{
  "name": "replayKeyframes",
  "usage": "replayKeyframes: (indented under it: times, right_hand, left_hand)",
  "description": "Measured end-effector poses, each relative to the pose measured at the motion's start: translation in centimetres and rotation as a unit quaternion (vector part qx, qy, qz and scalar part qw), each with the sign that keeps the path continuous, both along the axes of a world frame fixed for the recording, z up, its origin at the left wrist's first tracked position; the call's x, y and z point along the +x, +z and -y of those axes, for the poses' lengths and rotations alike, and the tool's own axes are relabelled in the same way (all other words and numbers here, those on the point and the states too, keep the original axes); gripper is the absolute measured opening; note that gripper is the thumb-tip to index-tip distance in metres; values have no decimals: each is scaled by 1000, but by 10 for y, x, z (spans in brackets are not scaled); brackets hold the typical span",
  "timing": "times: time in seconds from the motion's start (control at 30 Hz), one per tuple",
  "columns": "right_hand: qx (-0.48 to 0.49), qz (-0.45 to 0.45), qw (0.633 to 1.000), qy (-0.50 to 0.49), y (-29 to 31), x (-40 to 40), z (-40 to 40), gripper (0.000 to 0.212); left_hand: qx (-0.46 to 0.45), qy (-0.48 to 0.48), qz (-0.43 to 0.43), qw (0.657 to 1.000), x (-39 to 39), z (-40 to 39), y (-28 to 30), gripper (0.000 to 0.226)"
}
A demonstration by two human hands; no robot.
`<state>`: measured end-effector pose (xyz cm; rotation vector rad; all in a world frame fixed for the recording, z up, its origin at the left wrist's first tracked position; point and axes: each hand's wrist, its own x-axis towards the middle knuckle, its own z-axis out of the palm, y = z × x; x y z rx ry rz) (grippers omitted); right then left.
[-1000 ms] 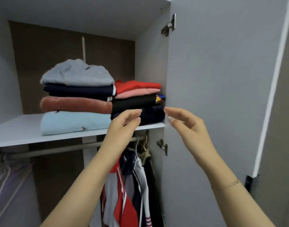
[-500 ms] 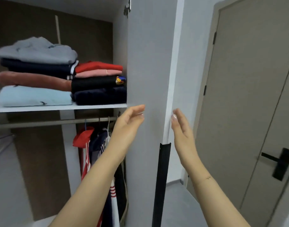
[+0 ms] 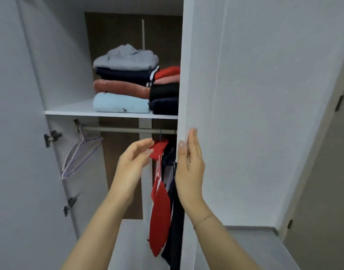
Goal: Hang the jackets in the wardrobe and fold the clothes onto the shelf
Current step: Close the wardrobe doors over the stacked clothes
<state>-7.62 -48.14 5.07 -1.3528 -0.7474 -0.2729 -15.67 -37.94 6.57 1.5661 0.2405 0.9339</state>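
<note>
Closing step, by the look: right hand (image 3: 189, 164) flat and open on right door (image 3: 245, 114) edge, centre frame; left hand (image 3: 135, 162) relaxed, holding nothing; push evenly; keep jackets (image 3: 161, 201) clear of gap.

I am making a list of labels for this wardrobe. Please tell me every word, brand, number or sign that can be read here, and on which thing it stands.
None can be read.
Light blue folded garment: a small dark mark near its lower edge, a shape and not letters, too small to identify.

White shelf (image 3: 69, 111) carries two touching stacks: light blue garment (image 3: 120, 103) bottom left, navy garment (image 3: 164, 106) bottom right.
</note>
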Motion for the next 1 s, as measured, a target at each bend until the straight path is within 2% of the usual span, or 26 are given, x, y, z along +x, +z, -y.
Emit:
replayKeyframes:
  times: [0.23,0.3,0.37,0.43,0.53,0.6,0.67,0.8,1.0]
  right_hand:
    - [-92,55,992,-65,-4,-10,-96,60]
    - [-94,61,993,-43,-5,-24,-123,58]
    - [-86,109,990,15,-6,-46,-148,54]
    - [-98,160,978,94,-7,-75,-175,50]
    - [-107,157,962,197,-7,-114,-216,47]
    - [-129,158,954,219,-9,-132,-245,46]
    - [-152,158,948,229,-14,-143,-268,44]
    - [-158,152,953,207,-22,-147,-298,41]
    - [-166,149,960,168,-28,-140,-319,39]
  left_hand:
    - [-25,130,20,991,-77,-80,-5,29]
    - [-13,176,22,984,-103,-106,-6,29]
    - [5,225,26,974,-126,-131,-9,29]
    - [44,283,13,958,-150,-157,-12,30]
    - [120,401,18,908,-188,-202,-17,39]
    - [153,478,22,865,-213,-239,-19,48]
    - [145,514,3,845,-230,-275,-23,60]
    - [84,446,-40,890,-238,-320,-36,81]
    - [27,418,31,908,-237,-317,-52,40]
